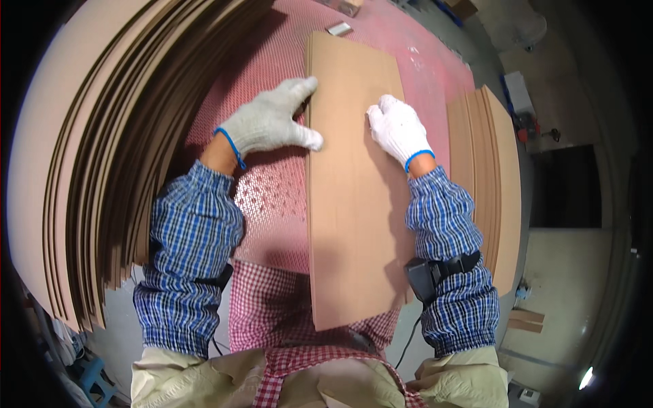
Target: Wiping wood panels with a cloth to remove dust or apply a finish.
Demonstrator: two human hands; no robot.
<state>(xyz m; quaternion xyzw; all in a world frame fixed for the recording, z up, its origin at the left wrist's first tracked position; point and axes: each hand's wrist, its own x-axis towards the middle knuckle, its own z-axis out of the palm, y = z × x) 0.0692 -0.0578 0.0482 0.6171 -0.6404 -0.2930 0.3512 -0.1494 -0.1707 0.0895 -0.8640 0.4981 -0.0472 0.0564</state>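
Note:
A small stack of thin, light-brown wooden boards lies lengthwise in front of me, its near end reaching over the table edge. My left hand, in a white knitted glove with a blue cuff, is at the stack's left edge. Its thumb and fingers are spread apart, with the tips at or against the edge. Over the top board's right part is my right hand, also gloved, with its fingers curled together. Whatever those fingertips may hold is hidden.
Tall rows of brown boards stand to the left. Another board stack is at the right. Pink mesh sheeting covers the table, with a small pale block beyond the boards. A blue stool stands at lower left.

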